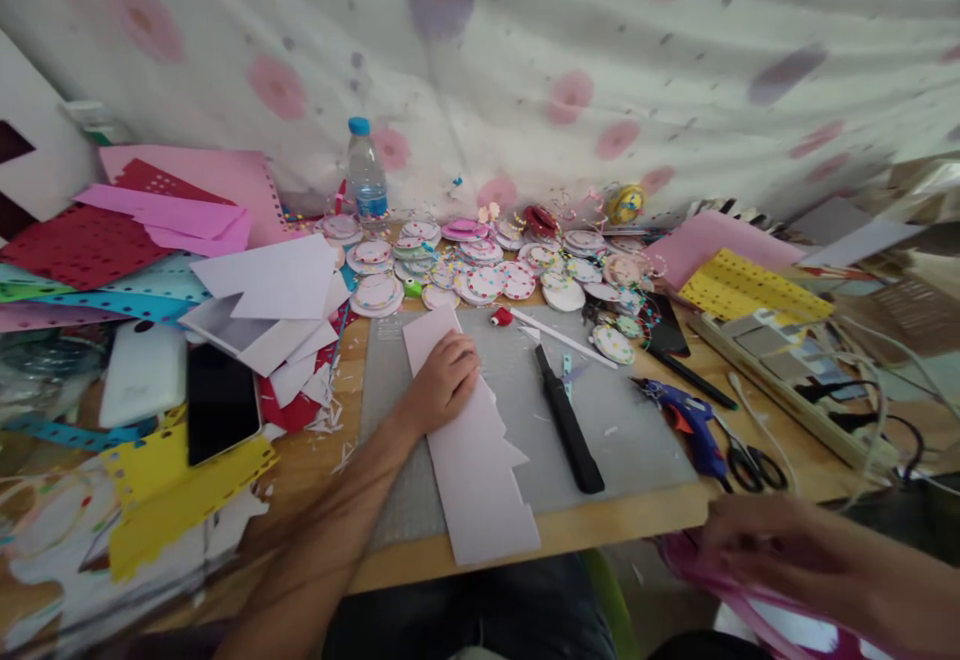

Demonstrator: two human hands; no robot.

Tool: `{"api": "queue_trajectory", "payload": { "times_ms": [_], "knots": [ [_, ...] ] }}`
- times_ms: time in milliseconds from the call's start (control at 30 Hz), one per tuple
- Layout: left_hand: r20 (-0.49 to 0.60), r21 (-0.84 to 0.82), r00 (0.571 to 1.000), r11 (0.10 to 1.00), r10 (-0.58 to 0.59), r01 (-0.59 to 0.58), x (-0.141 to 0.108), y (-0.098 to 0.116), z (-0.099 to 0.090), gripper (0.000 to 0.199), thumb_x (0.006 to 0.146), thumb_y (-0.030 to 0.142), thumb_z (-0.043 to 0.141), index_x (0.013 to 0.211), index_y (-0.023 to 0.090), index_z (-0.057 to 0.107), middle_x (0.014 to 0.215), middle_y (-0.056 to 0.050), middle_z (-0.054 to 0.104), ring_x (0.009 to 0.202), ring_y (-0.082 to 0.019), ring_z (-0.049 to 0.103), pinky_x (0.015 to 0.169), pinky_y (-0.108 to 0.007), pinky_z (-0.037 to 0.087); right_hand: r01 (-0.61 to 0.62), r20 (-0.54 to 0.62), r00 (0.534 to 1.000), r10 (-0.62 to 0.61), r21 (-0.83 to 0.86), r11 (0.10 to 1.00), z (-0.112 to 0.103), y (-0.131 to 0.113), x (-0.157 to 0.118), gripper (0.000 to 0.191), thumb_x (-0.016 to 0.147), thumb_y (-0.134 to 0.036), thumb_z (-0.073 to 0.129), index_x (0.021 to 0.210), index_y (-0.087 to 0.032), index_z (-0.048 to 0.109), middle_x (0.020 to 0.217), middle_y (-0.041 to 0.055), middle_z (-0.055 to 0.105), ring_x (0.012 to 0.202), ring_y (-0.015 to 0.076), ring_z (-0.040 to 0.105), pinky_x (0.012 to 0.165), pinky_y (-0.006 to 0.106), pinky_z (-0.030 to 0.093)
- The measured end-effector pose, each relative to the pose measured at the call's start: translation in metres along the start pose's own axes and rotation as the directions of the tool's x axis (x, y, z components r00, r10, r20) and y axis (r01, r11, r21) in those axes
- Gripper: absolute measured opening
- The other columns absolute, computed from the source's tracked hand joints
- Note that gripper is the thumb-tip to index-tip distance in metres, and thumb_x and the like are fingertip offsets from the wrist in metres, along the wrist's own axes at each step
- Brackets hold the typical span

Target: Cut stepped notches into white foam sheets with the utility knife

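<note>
A long white foam sheet (480, 460) with a jagged right edge lies on a grey cutting mat (630, 450), its near end reaching past the table's front edge. My left hand (448, 380) presses down on it, fingers bent and close together. To the right lies a black utility knife (571, 430), blade pointing away from me. My right hand (772, 545) is off the table at lower right, blurred, over a pink bag (686, 560); whether its fingers hold anything is unclear. A blue glue gun (697, 425) and black-handled scissors (754, 465) lie near the mat's right edge.
Many decorated white discs (480, 285) cover the back, beside a water bottle (367, 175). Paper scraps (274, 275), a dark-screened phone (223, 402) and yellow strips (176, 480) crowd the left. A power strip (795, 390) with cables runs along the right.
</note>
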State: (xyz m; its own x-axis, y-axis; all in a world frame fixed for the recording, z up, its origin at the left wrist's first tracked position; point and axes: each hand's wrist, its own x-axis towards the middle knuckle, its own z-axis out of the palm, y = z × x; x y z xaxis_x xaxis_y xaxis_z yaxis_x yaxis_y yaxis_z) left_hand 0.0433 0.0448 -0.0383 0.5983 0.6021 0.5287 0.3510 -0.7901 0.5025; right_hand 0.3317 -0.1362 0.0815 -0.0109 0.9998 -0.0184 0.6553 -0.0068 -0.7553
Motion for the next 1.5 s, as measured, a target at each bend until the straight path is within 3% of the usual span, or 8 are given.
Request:
{"api": "queue_trajectory", "payload": {
  "times_ms": [133, 333, 500, 700, 900, 1033, 1333, 1500],
  "knots": [
    [-0.004, 0.0, 1.0, 1.0, -0.008, 0.008, 0.001, 0.0, 0.001, 0.018, 0.093, 0.019, 0.038, 0.094, 0.019, 0.057, 0.103, -0.009, 0.058, 0.114, -0.021, 0.048, 0.111, -0.047, 0.03, -0.03, 0.01, 1.0, 0.03, -0.03, 0.999, 0.02, -0.005, 0.002, 0.043, 0.09, -0.059, 0.036, 0.073, -0.024, 0.056, 0.059, 0.0013, 0.051, 0.06, 0.0179, 0.049, 0.055, 0.03, 0.04],
    [-0.022, 0.024, 1.0, 1.0, -0.005, 0.006, 0.002, 0.004, -0.002, 0.018, 0.092, 0.019, 0.037, 0.093, 0.019, 0.055, 0.102, -0.008, 0.058, 0.114, -0.021, 0.048, 0.111, -0.046, 0.031, -0.031, 0.362, 0.931, 0.053, -0.065, 0.997, 0.051, -0.001, 0.037, 0.039, 0.094, -0.052, 0.036, 0.07, -0.023, 0.049, 0.063, -0.0002, 0.053, 0.059, 0.0158, 0.05, 0.055, 0.028, 0.04],
    [-0.056, 0.082, 0.998, 0.997, -0.009, 0.014, 0.0, 0.007, -0.009, 0.015, 0.09, 0.019, 0.04, 0.089, 0.02, 0.055, 0.097, -0.007, 0.059, 0.107, -0.021, 0.051, 0.107, -0.045, 0.035, -0.057, -0.022, 0.998, 0.053, -0.4, 0.915, 0.094, 0.026, 0.065, 0.029, 0.087, -0.05, 0.05, 0.09, -0.021, 0.045, 0.085, 0.006, 0.057, 0.075, 0.0218, 0.057, 0.065, 0.033, 0.043],
    [-0.182, 0.172, 0.983, 0.983, -0.028, 0.06, -0.008, 0.012, -0.019, 0.02, 0.087, 0.021, 0.037, 0.07, 0.021, 0.05, 0.075, -0.005, 0.056, 0.084, -0.02, 0.05, 0.097, -0.046, 0.038, -0.153, -0.105, 0.988, 0.117, -0.467, 0.871, 0.11, 0.055, 0.068, 0.029, 0.086, -0.025, 0.04, 0.112, -0.012, 0.043, 0.106, 0.0183, 0.055, 0.095, 0.0273, 0.058, 0.081, 0.039, 0.046],
    [-0.125, 0.262, 0.989, 0.958, -0.084, 0.115, 0.002, 0.031, -0.049, 0.034, 0.085, 0.027, 0.041, 0.052, 0.021, 0.038, 0.053, -0.002, 0.044, 0.061, -0.018, 0.042, 0.072, -0.04, 0.033, -0.149, -0.026, 0.989, 0.147, -0.253, 0.956, 0.093, 0.05, 0.062, 0.023, 0.078, -0.023, 0.041, 0.1, -0.019, 0.046, 0.081, 0.005, 0.058, 0.073, 0.0217, 0.057, 0.066, 0.034, 0.046],
    [0.119, 0.232, 0.981, 0.965, -0.151, 0.121, 0.016, 0.031, -0.061, 0.044, 0.09, 0.029, 0.04, 0.047, 0.019, 0.039, 0.047, 0.001, 0.047, 0.053, -0.013, 0.042, 0.065, -0.033, 0.031, -0.06, -0.027, 0.998, 0.058, -0.048, 0.997, 0.089, 0.035, 0.052, 0.015, 0.081, -0.027, 0.043, 0.095, -0.023, 0.043, 0.073, -0.0016, 0.051, 0.065, 0.0179, 0.051, 0.06, 0.03, 0.043],
    [0.319, 0.251, 0.881, 0.928, -0.349, 0.276, 0.019, 0.03, -0.028, 0.054, 0.093, 0.033, 0.038, 0.041, 0.018, 0.039, 0.041, 0.001, 0.046, 0.046, -0.012, 0.039, 0.062, -0.03, 0.029, 0.015, 0.022, 0.999, -0.023, 0.304, 0.953, 0.113, 0.024, 0.003, 0.039, 0.095, -0.051, 0.032, 0.111, -0.025, 0.057, 0.099, 0.0072, 0.064, 0.085, 0.0223, 0.06, 0.075, 0.033, 0.049],
    [0.334, 0.258, 0.863, 0.917, -0.38, 0.304, 0.015, 0.033, -0.022, 0.051, 0.091, 0.031, 0.038, 0.042, 0.019, 0.039, 0.044, 0.0, 0.049, 0.049, -0.012, 0.04, 0.068, -0.031, 0.031, 0.092, 0.022, 0.995, -0.099, 0.219, 0.972, 0.116, 0.036, -0.011, 0.05, 0.094, -0.057, 0.029, 0.114, -0.026, 0.063, 0.099, 0.0086, 0.068, 0.089, 0.0254, 0.062, 0.078, 0.035, 0.049]
  ]
}}
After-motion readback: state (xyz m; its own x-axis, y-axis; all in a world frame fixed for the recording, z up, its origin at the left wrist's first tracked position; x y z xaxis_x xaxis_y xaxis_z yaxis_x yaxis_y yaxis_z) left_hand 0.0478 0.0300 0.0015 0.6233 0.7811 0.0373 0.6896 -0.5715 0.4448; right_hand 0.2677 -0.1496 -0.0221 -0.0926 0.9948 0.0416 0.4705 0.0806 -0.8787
